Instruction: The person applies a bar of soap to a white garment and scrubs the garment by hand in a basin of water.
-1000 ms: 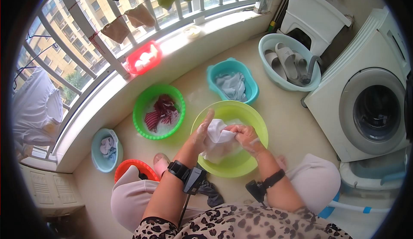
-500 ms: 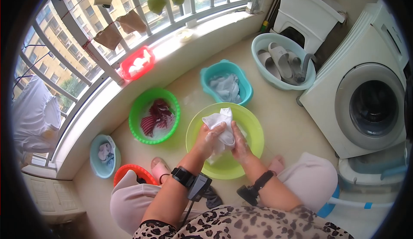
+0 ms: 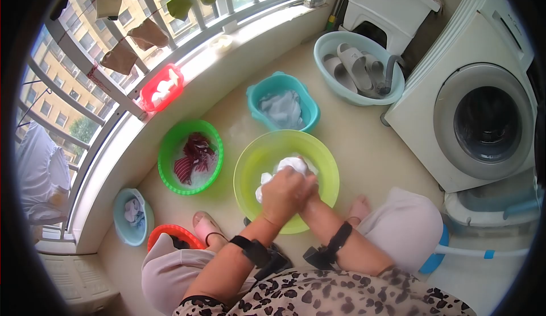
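Both hands are together over a yellow-green basin (image 3: 244,174) on the floor in front of me. My left hand (image 3: 283,195) is closed around a bunched white cloth (image 3: 293,163). Pressed against it on the right, my right hand (image 3: 310,189) is closed on the same cloth, its fingers mostly hidden behind the left. More white fabric hangs at the left of my left hand, low in the basin. Whether the cloth is a sock or another small garment, I cannot tell.
Around stand a green basin (image 3: 161,162) with red striped cloth in suds, a teal basin (image 3: 310,111) with pale cloth, a light-blue tub (image 3: 120,225), and a basin of slippers (image 3: 324,48). A washing machine (image 3: 415,139) is at right. A red soap tray (image 3: 147,97) sits on the ledge.
My hands have lowered into the basin and come together, bunching the white cloth that was held up and partly spread. The whole view has shifted slightly.
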`<state>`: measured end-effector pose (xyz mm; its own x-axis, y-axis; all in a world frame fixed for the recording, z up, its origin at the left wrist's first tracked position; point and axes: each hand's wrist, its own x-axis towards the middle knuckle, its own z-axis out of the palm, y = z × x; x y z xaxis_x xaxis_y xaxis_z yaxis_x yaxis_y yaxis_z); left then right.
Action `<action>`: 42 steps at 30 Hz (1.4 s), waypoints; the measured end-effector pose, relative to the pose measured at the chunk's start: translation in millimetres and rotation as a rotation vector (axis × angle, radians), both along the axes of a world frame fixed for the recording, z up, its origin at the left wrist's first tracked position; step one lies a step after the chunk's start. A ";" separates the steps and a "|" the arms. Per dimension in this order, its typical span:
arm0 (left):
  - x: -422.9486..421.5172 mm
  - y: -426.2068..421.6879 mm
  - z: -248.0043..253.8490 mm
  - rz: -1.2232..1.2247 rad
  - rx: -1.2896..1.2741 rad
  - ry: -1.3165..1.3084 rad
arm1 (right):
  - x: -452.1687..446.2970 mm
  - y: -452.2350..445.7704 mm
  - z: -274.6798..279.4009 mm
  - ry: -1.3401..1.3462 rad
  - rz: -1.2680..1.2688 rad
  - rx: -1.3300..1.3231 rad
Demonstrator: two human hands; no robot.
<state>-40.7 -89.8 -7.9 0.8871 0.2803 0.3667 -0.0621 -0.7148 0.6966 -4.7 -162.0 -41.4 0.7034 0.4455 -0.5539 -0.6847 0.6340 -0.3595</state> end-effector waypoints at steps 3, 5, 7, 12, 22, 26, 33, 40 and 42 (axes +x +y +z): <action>0.7 30.6 -25.3 0.156 0.046 0.052 | -21.5 26.5 -4.4 0.000 -0.166 -0.407; -3.0 7.1 -18.7 0.154 0.092 0.014 | -10.5 9.3 -3.3 -0.015 -0.130 -0.417; -15.2 -29.7 1.7 -0.066 0.107 -0.099 | 5.9 -9.0 -62.5 -0.055 -0.041 0.001; -1.1 35.0 -44.1 0.139 0.057 0.046 | -26.3 28.2 -14.1 -0.031 -0.166 -0.459; 4.8 32.3 -41.8 0.157 -0.153 0.182 | -24.1 24.1 -35.2 -0.007 -0.173 -0.482; -2.5 2.2 -34.6 0.088 -0.079 0.107 | -8.8 4.2 -52.1 -0.044 -0.135 -0.389; -1.7 40.6 -37.0 0.197 -0.382 0.405 | -33.6 28.5 -28.6 -0.146 0.019 -0.716; -5.7 -4.3 -34.3 0.055 -0.115 0.135 | -17.4 -1.1 -50.4 -0.065 -0.070 -0.265; -1.9 44.6 -50.5 0.209 -0.179 0.290 | -36.0 25.1 -28.2 -0.271 -0.031 -0.651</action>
